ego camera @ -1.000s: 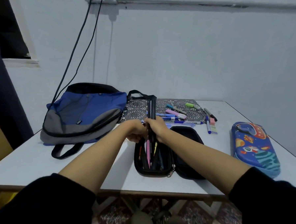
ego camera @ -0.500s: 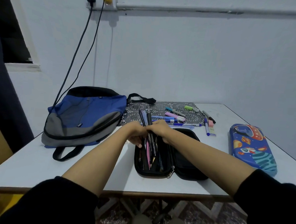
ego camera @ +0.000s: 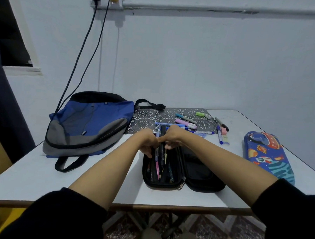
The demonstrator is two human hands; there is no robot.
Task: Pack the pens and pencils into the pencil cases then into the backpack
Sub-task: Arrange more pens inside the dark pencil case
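**Over the open black case, a bundle half-seated**

At the far end of the black pencil case (ego camera: pixel 202 173), which lies unzipped near the front edge of the surface (ego camera: pixel 87 181), the left hand (ego camera: pixel 148 141) and the right hand (ego camera: pixel 174 136) meet. Their fingers (ego camera: pixel 148 152) curl round a bundle of pens (ego camera: pixel 160 157). Its lower ends lie in the case's left half and its tops stick up between the knuckles.

If one hand lets go first, the pens could fan out and roll over the rim. Any left standing proud of the far end would likely jam the zip.

Loose markers (ego camera: pixel 186 119) wait on the patterned mat (ego camera: pixel 146 117) behind. A rocket-print case (ego camera: pixel 268 154) lies closed at the right, well apart, and the blue and grey backpack (ego camera: pixel 87 126) lies flat at the left. The surface is white, the wall pale, and two cables (ego camera: pixel 83 48) hang from sockets behind the backpack.
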